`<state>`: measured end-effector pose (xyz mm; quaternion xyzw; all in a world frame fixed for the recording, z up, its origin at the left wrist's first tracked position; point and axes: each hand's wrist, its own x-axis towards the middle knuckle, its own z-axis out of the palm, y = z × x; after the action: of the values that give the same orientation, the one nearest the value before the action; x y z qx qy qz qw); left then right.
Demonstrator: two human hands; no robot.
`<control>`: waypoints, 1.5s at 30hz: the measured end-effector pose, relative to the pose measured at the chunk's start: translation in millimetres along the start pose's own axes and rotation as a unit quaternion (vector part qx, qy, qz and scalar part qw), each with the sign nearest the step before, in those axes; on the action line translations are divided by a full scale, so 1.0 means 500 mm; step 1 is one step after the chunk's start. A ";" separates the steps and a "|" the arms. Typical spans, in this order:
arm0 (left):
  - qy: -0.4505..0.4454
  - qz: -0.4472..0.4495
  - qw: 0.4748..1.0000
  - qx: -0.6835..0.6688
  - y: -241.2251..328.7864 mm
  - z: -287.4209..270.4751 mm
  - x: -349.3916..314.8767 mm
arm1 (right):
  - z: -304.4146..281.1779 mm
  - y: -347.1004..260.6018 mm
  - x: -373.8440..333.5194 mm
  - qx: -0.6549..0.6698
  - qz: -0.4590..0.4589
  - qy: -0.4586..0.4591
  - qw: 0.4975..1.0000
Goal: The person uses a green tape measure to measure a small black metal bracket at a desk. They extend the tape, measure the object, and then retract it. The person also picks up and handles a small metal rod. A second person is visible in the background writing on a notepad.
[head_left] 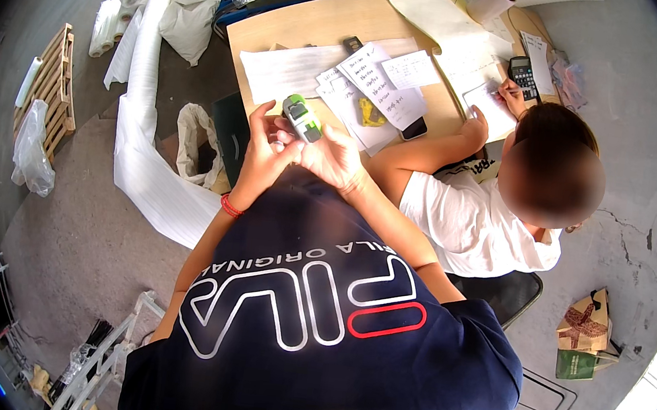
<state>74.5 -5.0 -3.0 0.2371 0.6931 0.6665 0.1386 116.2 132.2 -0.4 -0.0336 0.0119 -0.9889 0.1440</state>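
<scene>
A small grey and bright-green gadget (301,118), shaped like a tape measure, is held up in front of my chest, just off the near left side of the table. My left hand (264,149) grips it from the left, thumb underneath and fingers bent around its side. From the right, my right hand (335,160) closes in on its lower end with curled fingers; their exact contact is partly hidden. Beyond my hands, handwritten sheets (379,81) lie overlapping on the table. On them rest a yellow object (370,113) and a dark phone-like item (414,128).
Seated at the right of the wooden table (300,28), a co-worker (465,212) in white writes on paper beside a calculator (524,77). Long white foam sheeting (138,135) stands to my left, near a white sack (188,15) and a wooden pallet (53,93).
</scene>
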 end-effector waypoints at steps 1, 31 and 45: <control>0.010 0.005 1.000 -0.004 0.000 0.001 0.001 | 0.000 -0.001 0.000 -0.003 0.005 -0.004 1.000; 0.062 0.033 0.995 -0.076 0.024 -0.015 0.000 | 0.011 0.001 -0.004 -0.005 -0.006 -0.010 1.000; 0.091 0.037 0.995 -0.013 0.037 -0.019 0.001 | 0.017 0.001 -0.006 0.004 0.002 -0.003 1.000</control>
<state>71.7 -12.9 15.9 0.1992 0.6849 0.6988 0.0537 119.9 132.4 7.7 -0.0359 0.0071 -0.9886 0.1459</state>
